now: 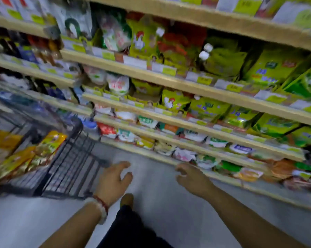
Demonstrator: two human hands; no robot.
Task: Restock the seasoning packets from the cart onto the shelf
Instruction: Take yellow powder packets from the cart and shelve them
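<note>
Both hands, left hand [113, 181] and right hand [190, 178], hang empty, fingers loosely spread, between cart [70, 158] and shelf [187, 145]; gold seasoning packets [49, 145], loosely piled, could slide if grabbed carelessly.

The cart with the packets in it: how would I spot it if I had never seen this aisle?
Start from the long wooden shelves that fill the right and the top of the view, then look to the lower left, onto the grey floor. There stands the cart, a dark wire basket holding shiny gold and yellow packets. Nothing else nearby is made of black mesh.
</note>
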